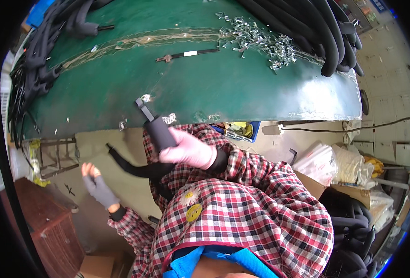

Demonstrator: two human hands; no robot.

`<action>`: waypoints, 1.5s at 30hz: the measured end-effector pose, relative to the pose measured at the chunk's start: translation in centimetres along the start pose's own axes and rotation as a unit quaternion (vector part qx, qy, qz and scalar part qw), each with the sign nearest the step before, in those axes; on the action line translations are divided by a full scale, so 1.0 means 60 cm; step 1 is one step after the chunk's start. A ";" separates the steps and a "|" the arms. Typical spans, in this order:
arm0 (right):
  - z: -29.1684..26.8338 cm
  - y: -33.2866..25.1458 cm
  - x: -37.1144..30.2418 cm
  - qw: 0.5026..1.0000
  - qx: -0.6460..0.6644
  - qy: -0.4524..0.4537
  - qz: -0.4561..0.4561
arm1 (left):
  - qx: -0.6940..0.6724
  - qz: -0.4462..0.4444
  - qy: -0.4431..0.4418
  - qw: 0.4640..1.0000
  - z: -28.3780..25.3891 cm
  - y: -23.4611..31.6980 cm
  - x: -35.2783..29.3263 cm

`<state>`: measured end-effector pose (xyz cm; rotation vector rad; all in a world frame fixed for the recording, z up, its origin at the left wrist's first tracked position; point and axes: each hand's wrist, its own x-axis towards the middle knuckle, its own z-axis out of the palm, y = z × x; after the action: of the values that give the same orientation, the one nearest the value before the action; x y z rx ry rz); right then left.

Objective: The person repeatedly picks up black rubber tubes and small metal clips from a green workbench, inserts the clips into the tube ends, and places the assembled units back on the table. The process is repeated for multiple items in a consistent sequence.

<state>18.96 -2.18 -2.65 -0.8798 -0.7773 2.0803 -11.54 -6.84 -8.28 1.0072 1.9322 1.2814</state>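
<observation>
My right hand (189, 150), in a pink glove, is wrapped round a black foam tube (160, 133) in front of my checked smock. A flat dark strap end (142, 109) sticks out of the tube's top and reaches over the table's near edge. Below the hand, a black curved length (133, 167) bends off to the left; whether it is the same tube I cannot tell. Out to the left, away from the table, my left hand (98, 187) wears a grey glove with bare fingertips. Its fingers are stretched out and hold nothing.
Small metal clips (260, 41) lie heaped on the green table (121, 88), near a thin dark strip (189, 54) with a white band. Black foam tubes (325, 37) are piled at both ends. Below are a blue crate (249, 134), a brown cabinet (47, 222) and plastic bags (318, 162).
</observation>
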 end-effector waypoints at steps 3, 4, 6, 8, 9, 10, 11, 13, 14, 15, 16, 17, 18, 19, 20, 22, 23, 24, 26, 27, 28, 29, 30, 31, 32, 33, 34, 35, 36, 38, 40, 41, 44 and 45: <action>0.019 -0.010 0.003 0.953 -0.284 -0.062 -0.088 | -0.097 0.016 -0.245 0.965 0.108 0.145 -0.054; 0.014 -0.024 -0.007 0.927 -0.345 -0.077 -0.127 | -0.137 -0.001 -0.305 0.942 0.140 0.174 -0.071; 0.025 -0.068 -0.033 0.835 -0.518 -0.065 -0.172 | -0.212 -0.049 -0.380 0.899 0.146 0.210 -0.081; -0.015 -0.173 -0.068 0.798 -0.558 -0.048 -0.223 | -0.223 -0.045 -0.363 0.903 0.149 0.206 -0.094; -0.016 -0.227 -0.091 0.765 -0.592 0.095 -0.235 | -0.243 -0.072 -0.356 0.899 0.148 0.221 -0.103; -0.043 -0.265 -0.096 0.687 -0.629 0.191 -0.311 | -0.246 -0.068 -0.370 0.894 0.139 0.225 -0.103; -0.083 -0.297 -0.096 0.638 -0.635 0.285 -0.330 | -0.242 -0.066 -0.393 0.885 0.134 0.218 -0.099; -0.167 -0.365 -0.098 0.518 -0.695 0.370 -0.335 | -0.229 -0.099 -0.415 0.875 0.139 0.202 -0.095; -0.186 -0.386 -0.100 0.480 -0.737 0.361 -0.309 | -0.214 -0.091 -0.425 0.875 0.141 0.202 -0.090; -0.200 -0.398 -0.097 0.443 -0.775 0.350 -0.283 | -0.197 -0.083 -0.432 0.876 0.137 0.204 -0.086; -0.220 -0.400 -0.093 0.475 -0.782 0.313 -0.254 | -0.176 -0.079 -0.441 0.876 0.131 0.208 -0.081; -0.232 -0.396 -0.087 0.468 -0.801 0.283 -0.243 | -0.165 -0.087 -0.439 0.879 0.125 0.215 -0.076; -0.244 -0.394 -0.076 0.478 -0.797 0.275 -0.247 | -0.158 -0.094 -0.433 0.882 0.122 0.223 -0.071; -0.250 -0.391 -0.069 0.488 -0.792 0.267 -0.251 | -0.150 -0.100 -0.428 0.886 0.120 0.226 -0.066; -0.250 -0.389 -0.070 0.524 -0.750 0.298 -0.273 | -0.142 -0.098 -0.418 0.892 0.119 0.219 -0.063; -0.248 -0.379 -0.067 0.594 -0.652 0.355 -0.311 | -0.124 -0.096 -0.377 0.913 0.114 0.215 -0.065; -0.266 -0.369 -0.059 0.641 -0.572 0.368 -0.356 | -0.139 -0.097 -0.372 0.913 0.114 0.221 -0.062; -0.267 -0.371 -0.067 0.743 -0.472 0.369 -0.297 | -0.121 -0.086 -0.357 0.922 0.118 0.224 -0.059; -0.269 -0.362 -0.075 0.885 -0.273 0.293 -0.237 | -0.138 -0.066 -0.347 0.925 0.130 0.220 -0.051; -0.265 -0.348 -0.074 0.928 -0.181 0.220 -0.240 | -0.139 -0.055 -0.340 0.929 0.139 0.223 -0.051; -0.233 -0.324 -0.066 0.938 -0.136 0.207 -0.242 | -0.143 -0.051 -0.339 0.928 0.146 0.226 -0.050; -0.214 -0.300 -0.057 0.952 -0.106 0.167 -0.233 | -0.144 -0.046 -0.333 0.931 0.151 0.233 -0.051; -0.194 -0.264 -0.042 0.961 -0.060 0.124 -0.238 | -0.143 -0.043 -0.323 0.934 0.157 0.233 -0.054; -0.171 -0.233 -0.028 0.970 -0.033 0.085 -0.225 | -0.172 -0.060 -0.319 0.930 0.162 0.234 -0.052; -0.153 -0.199 -0.012 0.972 -0.004 0.061 -0.228 | -0.173 -0.054 -0.320 0.930 0.169 0.234 -0.047; -0.124 -0.175 -0.002 0.975 -0.009 0.054 -0.214 | -0.174 -0.047 -0.317 0.931 0.174 0.232 -0.044; -0.089 -0.156 0.003 0.975 -0.043 0.057 -0.212 | -0.172 -0.036 -0.311 0.934 0.178 0.234 -0.043; -0.061 -0.139 0.013 0.973 -0.077 0.059 -0.210 | -0.170 -0.025 -0.304 0.937 0.182 0.237 -0.043; -0.050 -0.114 0.029 0.956 -0.149 0.053 -0.246 | -0.181 -0.007 -0.285 0.941 0.185 0.243 -0.042; -0.030 -0.070 0.048 0.885 -0.313 0.059 -0.340 | -0.191 -0.023 -0.272 0.943 0.181 0.238 -0.040; -0.017 -0.048 0.060 0.834 -0.388 0.064 -0.387 | -0.247 -0.068 -0.254 0.933 0.176 0.237 -0.039; -0.014 -0.040 0.063 0.801 -0.429 0.069 -0.411 | -0.264 -0.074 -0.241 0.931 0.174 0.230 -0.041; 0.002 -0.026 0.062 0.737 -0.489 0.067 -0.461 | -0.316 -0.089 -0.214 0.920 0.173 0.206 -0.052; 0.007 -0.033 0.061 0.732 -0.509 0.067 -0.448 | -0.323 -0.089 -0.198 0.921 0.175 0.203 -0.052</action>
<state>17.58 1.72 -2.14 -0.8706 -1.8625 0.6122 1.77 -1.53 -0.37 0.6594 1.1387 1.3481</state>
